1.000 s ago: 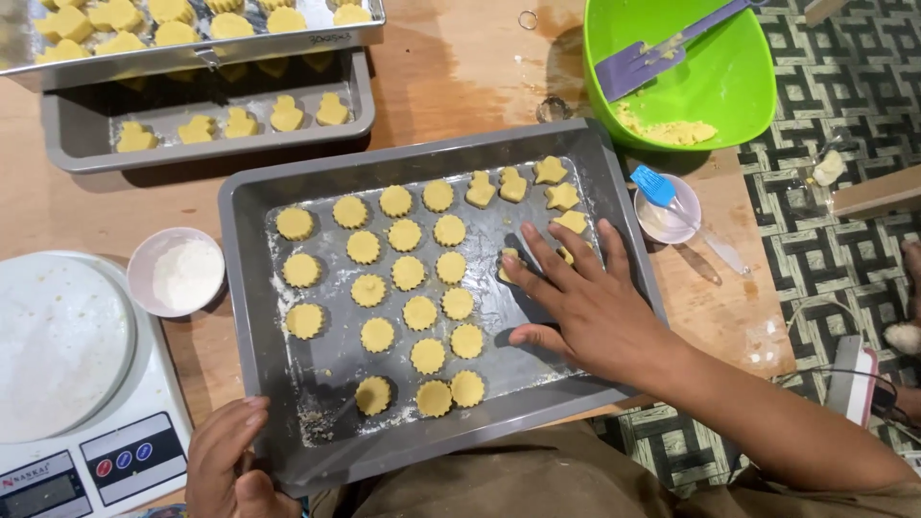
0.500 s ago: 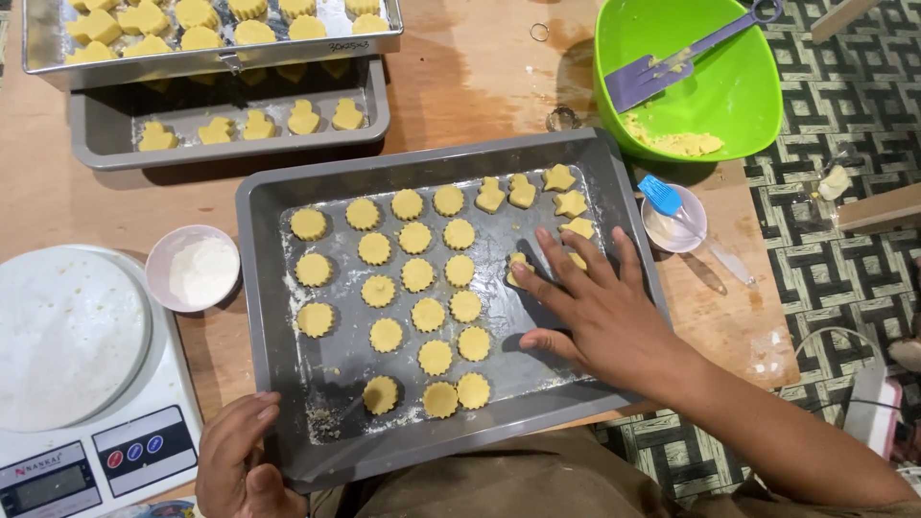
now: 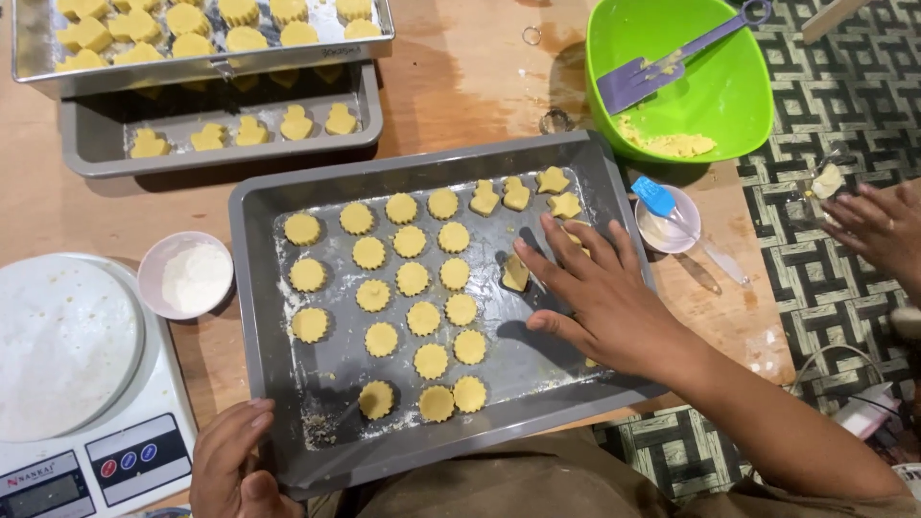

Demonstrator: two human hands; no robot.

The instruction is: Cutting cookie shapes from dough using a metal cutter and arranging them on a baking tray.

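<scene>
A grey baking tray [image 3: 251, 288] lies in front of me, holding several round scalloped cookie dough pieces [image 3: 413, 279] and some star and tree shapes near its far right corner. My right hand [image 3: 600, 293] rests flat inside the tray's right side, fingers spread, fingertips touching a dough piece [image 3: 515, 274]. At the tray's near left corner my left hand [image 3: 235, 465] grips the rim.
Two more trays of dough shapes [image 3: 221, 129] stand stacked at the back left. A kitchen scale [image 3: 82, 384] and small flour bowl [image 3: 187, 275] sit left. A green bowl [image 3: 720, 91] with purple spatula, a small cup with blue brush [image 3: 667, 216], and another person's hand [image 3: 878, 230] are right.
My right hand has shifted slightly within the tray, fingers now on a dough piece beside the round rows. The view has drifted a little; another person's hand has appeared at right.
</scene>
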